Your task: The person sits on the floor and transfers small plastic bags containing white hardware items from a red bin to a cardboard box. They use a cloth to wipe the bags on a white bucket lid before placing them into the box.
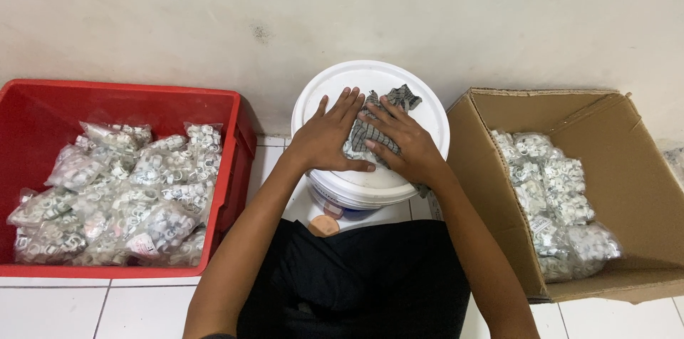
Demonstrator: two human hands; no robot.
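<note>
**Two hands flatten a checked cloth on a bucket lid**

Both hands lie palm down on the round lid of a white plastic bucket, the landmark at the middle of the scene. Left hand is spread flat, fingers straight and slightly fanned, its fingertips reaching the near edge of a small grey checked cloth; it grips nothing and simply presses on the lid. Right hand is likewise spread open, its palm and fingers laid over the cloth, pinning it to the lid rather than closing around it. The cloth sits crumpled on the far half of the lid, one corner poking out beyond the right hand's fingertips toward the wall.

Below the bucket, nearest the onlooker, the person's dark clothing fills the gap between the two forearms, and a small round tan object shows at the bucket's base; what it is cannot be made out.

Left of the bucket stands a red plastic crate, piled with clear bags of small pale ring-shaped parts. Right of the bucket sits an open cardboard box, flaps up, with more of the same clear bags stacked along its floor. Bucket, crate and box all rest on a white tiled floor against the pale wall.
</note>
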